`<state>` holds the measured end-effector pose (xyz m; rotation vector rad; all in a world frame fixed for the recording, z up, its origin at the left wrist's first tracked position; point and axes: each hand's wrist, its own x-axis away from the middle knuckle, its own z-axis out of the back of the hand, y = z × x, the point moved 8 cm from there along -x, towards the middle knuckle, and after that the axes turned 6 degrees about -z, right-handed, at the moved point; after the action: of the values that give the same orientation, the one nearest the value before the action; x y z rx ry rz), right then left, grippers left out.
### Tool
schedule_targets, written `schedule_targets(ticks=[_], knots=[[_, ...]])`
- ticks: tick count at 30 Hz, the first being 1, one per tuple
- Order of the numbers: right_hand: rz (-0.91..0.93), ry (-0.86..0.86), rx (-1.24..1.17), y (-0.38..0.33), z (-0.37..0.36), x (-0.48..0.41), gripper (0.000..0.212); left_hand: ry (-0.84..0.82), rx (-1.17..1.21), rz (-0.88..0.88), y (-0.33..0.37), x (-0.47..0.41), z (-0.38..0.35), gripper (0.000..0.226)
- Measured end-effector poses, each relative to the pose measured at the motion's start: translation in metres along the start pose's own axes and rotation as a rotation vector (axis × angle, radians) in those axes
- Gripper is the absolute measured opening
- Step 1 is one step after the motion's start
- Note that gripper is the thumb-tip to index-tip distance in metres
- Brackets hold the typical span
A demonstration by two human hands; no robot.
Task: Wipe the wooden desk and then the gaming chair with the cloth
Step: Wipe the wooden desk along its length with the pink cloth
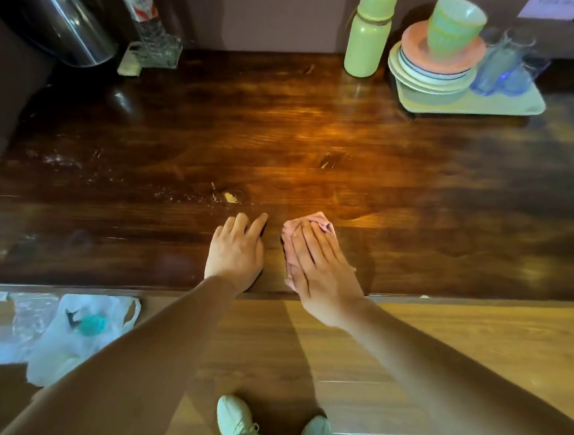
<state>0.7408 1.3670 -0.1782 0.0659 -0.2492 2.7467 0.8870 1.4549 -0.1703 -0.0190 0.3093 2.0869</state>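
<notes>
Two hands lie flat on the wooden desk [284,142], at its front edge.
The right hand [322,270] presses the pink cloth [291,233] under straight fingers; the left hand [235,251] rests palm-down, fingers relaxed, holding nothing.

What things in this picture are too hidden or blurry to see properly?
1. Head view: the pink cloth is mostly covered by the right hand pressing on it.
2. The clear bottle has its top cut by the upper edge; its label is too blurred to read.
3. The purple paper is cut off at the top edge.
4. The gaming chair is nowhere in view.
</notes>
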Motion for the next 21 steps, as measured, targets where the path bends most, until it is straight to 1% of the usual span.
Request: schedule_targets(ticks=[3, 5, 7, 10, 16, 18, 21], knots=[[0.042, 0.035, 0.084, 0.016, 0.009, -0.044, 0.068, 0.030, 0.022, 0.003, -0.006, 0.000, -0.003, 0.047], [0.019, 0.016, 0.171, 0.023, 0.008, -0.071, 0.071, 0.033, 0.012, 0.002, -0.006, 0.001, -0.004, 0.049], [-0.047, 0.006, 0.172, 0.024, 0.005, -0.081, 0.071, 0.045, 0.015, -0.010, -0.006, 0.000, -0.005, 0.049], [-0.115, 0.057, 0.101, 0.013, 0.003, -0.062, 0.069, 0.071, 0.022, 0.006, -0.008, 0.002, -0.004, 0.047], [-0.119, 0.069, -0.011, -0.028, -0.022, 0.014, 0.071, 0.035, 0.019, 0.029, -0.007, 0.003, -0.003, 0.046], [-0.120, 0.068, -0.024, -0.032, -0.025, 0.021, 0.073, 0.014, 0.027, 0.033, -0.007, 0.003, -0.003, 0.046], [-0.056, 0.050, -0.001, -0.032, -0.023, -0.001, 0.074, 0.019, 0.041, 0.031, -0.011, 0.000, -0.006, 0.046]])
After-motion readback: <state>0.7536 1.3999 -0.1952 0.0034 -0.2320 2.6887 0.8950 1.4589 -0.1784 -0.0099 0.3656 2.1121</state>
